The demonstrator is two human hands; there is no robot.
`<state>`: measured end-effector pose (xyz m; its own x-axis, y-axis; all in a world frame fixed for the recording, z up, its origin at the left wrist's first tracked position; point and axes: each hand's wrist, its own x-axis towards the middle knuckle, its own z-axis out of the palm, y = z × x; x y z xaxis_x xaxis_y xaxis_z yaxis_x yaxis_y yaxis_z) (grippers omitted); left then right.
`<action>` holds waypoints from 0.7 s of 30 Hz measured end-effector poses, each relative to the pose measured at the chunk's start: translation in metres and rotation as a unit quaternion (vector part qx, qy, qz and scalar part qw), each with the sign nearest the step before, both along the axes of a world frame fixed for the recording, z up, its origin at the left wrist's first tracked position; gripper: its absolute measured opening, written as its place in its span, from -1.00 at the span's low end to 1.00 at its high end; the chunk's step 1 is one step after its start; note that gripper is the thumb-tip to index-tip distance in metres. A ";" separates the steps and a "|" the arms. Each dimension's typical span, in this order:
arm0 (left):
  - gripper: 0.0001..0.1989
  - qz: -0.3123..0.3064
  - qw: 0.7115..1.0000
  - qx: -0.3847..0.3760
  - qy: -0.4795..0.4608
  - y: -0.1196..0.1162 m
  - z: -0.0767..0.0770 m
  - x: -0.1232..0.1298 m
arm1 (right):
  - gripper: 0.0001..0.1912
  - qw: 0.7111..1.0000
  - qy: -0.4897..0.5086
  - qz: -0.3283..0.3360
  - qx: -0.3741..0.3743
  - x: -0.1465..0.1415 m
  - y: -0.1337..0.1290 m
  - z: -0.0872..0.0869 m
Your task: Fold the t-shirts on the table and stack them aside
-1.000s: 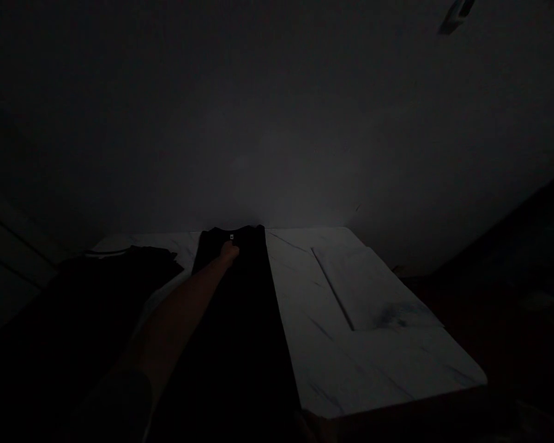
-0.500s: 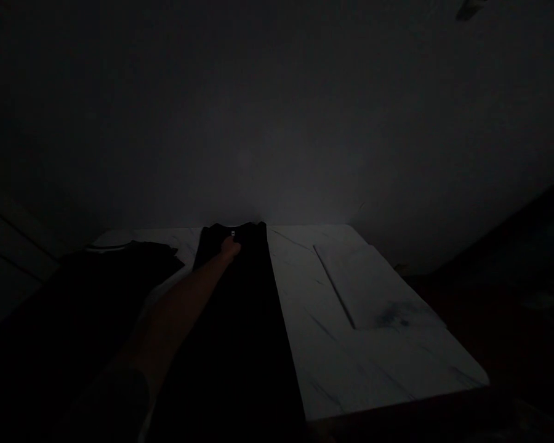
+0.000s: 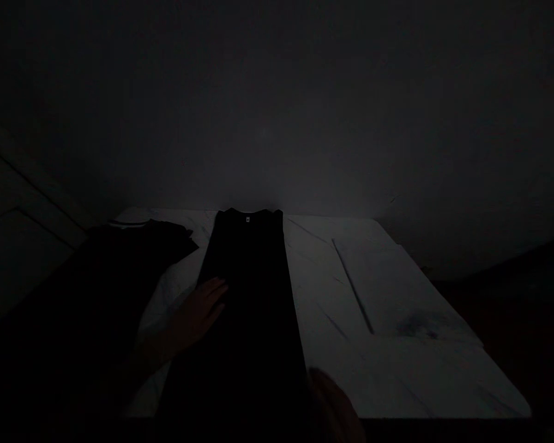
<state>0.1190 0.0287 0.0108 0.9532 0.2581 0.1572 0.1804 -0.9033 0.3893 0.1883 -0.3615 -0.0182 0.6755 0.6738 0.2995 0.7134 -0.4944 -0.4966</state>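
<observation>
A long black garment [image 3: 247,295] with a small white label at its neckline lies narrow and flat on the white marbled table [image 3: 318,289]. My left hand [image 3: 198,311] rests at its left side, open, with the fingers stretched over the cloth. Close to the garment's lower right edge, my right hand [image 3: 336,407] is dark and blurred. I cannot tell whether it grips the cloth. To the left lies a black T-shirt [image 3: 120,277], one short sleeve pointing toward the garment.
On the right part of the table lies a thin flat white board or sheet [image 3: 388,283] with a bluish smudge. A grey wall [image 3: 258,123] rises behind the table. Panelled woodwork [image 3: 23,227] stands at the left. The room is very dim.
My left hand has come back from the garment's neckline to its left side, and its fingers are now spread. My right hand has come into view at the lower right. The view has shifted slightly.
</observation>
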 end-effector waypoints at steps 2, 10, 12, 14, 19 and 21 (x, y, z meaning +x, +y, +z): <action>-0.45 0.015 0.999 0.043 0.030 -0.012 -0.010 -0.047 | -0.46 0.995 -0.062 0.071 -0.013 0.016 0.023 0.006; -0.27 -0.017 0.973 0.230 -0.004 -0.068 -0.041 -0.141 | -0.19 0.964 -0.170 0.164 -0.120 0.028 0.058 0.000; -0.28 -0.035 0.961 0.272 -0.032 -0.072 -0.043 -0.146 | -0.17 0.959 -0.179 0.172 -0.133 0.027 0.053 0.001; -0.26 -0.058 0.953 0.295 -0.047 -0.071 -0.044 -0.149 | -0.12 0.954 -0.189 0.189 -0.138 0.025 0.050 0.004; -0.34 -0.089 0.936 0.330 -0.081 -0.062 -0.048 -0.155 | 0.10 0.945 -0.208 0.203 -0.147 0.016 0.045 -0.008; -0.36 -0.090 0.934 0.329 -0.109 -0.058 -0.049 -0.155 | 0.06 0.944 -0.229 0.194 -0.134 0.013 0.043 -0.022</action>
<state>-0.0359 -0.0292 -0.0379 0.8991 -0.1248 0.4197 -0.0169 -0.9677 -0.2515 0.2017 -0.3188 -0.0401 0.2030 0.9373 0.2833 0.9763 -0.2159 0.0145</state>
